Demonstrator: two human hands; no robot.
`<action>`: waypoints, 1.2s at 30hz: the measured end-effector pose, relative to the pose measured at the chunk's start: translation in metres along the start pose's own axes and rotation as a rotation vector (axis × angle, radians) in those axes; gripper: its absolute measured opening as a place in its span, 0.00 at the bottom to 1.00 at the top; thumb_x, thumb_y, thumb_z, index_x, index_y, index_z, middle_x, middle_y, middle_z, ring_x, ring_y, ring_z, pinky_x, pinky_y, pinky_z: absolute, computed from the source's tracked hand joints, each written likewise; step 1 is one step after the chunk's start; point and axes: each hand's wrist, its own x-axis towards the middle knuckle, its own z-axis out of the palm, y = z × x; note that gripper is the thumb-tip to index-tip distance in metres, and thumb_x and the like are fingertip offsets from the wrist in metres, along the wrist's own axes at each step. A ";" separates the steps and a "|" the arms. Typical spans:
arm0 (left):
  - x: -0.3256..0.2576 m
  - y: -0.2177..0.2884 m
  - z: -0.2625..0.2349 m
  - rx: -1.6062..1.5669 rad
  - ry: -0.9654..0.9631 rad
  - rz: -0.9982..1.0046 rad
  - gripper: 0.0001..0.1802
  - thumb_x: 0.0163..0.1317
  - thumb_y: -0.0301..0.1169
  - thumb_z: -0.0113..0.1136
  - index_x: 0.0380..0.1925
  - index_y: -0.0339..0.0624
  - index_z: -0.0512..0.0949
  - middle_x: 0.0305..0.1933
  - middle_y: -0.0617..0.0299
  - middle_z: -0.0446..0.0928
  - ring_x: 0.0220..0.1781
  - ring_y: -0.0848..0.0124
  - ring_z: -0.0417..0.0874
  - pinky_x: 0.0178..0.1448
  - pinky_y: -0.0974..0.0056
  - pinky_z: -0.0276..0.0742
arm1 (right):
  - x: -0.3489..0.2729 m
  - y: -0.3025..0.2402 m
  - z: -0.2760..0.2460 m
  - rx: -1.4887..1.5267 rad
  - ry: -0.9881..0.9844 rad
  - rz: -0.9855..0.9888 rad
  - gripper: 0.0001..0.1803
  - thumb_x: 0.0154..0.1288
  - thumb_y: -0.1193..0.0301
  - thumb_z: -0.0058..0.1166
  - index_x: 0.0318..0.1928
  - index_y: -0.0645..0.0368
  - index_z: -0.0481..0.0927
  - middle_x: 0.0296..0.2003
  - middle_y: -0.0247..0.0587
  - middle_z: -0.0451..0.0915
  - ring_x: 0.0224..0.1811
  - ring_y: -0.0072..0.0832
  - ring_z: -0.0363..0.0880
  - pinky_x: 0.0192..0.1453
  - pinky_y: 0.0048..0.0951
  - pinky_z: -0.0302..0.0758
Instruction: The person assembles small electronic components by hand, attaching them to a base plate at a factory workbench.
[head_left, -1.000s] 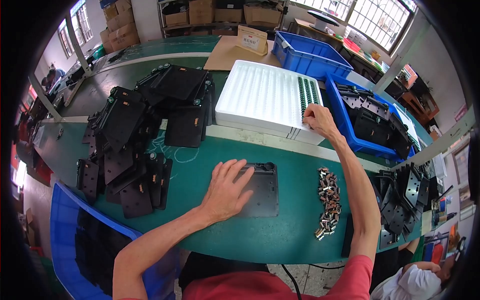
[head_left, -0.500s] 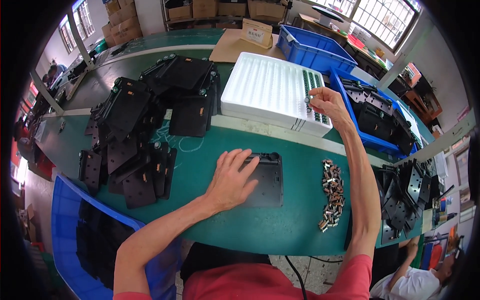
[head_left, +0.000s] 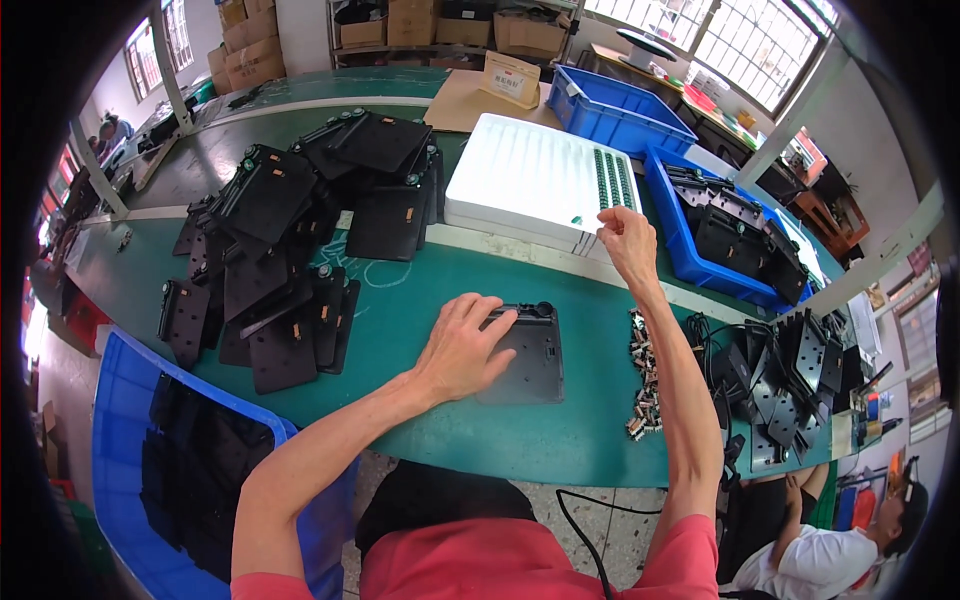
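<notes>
My left hand [head_left: 462, 350] lies with its fingers spread over the left part of a flat black plastic panel [head_left: 530, 372] on the green table. A raised black edge with a round end runs along the panel's far side. Pinched together, the fingers of my right hand [head_left: 630, 245] are at the near right edge of a white tray [head_left: 520, 170]. Whatever they hold is hidden. A small green part [head_left: 577, 219] shows just left of those fingertips. Rows of small green parts [head_left: 613, 180] fill the tray's right side.
Stacked black panels [head_left: 270, 260] cover the table's left. Small metallic parts [head_left: 642, 385] lie beside my right forearm. Blue bins stand at lower left [head_left: 110, 430], far right [head_left: 690, 262] and back [head_left: 625, 108]. More black panels [head_left: 790, 385] and a seated person [head_left: 810, 550] are at right.
My right hand has come back from over the tray's green rows to its near edge, fingers still pinched. My left hand stays on the panel. The whole view has shifted slightly.
</notes>
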 end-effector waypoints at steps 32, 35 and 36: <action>0.004 0.001 -0.004 -0.007 -0.028 -0.015 0.26 0.52 0.33 0.67 0.52 0.37 0.76 0.57 0.50 0.71 0.59 0.52 0.69 0.63 0.50 0.66 | 0.046 0.001 0.011 0.473 -0.206 0.045 0.08 0.64 0.74 0.52 0.38 0.69 0.80 0.30 0.46 0.83 0.31 0.28 0.85 0.35 0.27 0.80; 0.003 0.001 -0.005 -0.002 -0.017 -0.005 0.26 0.51 0.33 0.67 0.52 0.37 0.76 0.57 0.50 0.70 0.59 0.52 0.69 0.63 0.50 0.66 | 0.022 -0.016 0.005 0.590 -0.209 0.091 0.08 0.63 0.76 0.53 0.38 0.70 0.80 0.29 0.45 0.84 0.30 0.26 0.86 0.33 0.25 0.80; 0.004 0.002 -0.005 -0.002 0.005 0.000 0.25 0.51 0.32 0.67 0.51 0.37 0.77 0.55 0.51 0.72 0.58 0.53 0.70 0.61 0.51 0.67 | 0.012 -0.021 0.004 0.616 -0.226 0.111 0.08 0.62 0.77 0.53 0.37 0.70 0.80 0.28 0.44 0.84 0.31 0.26 0.86 0.34 0.24 0.80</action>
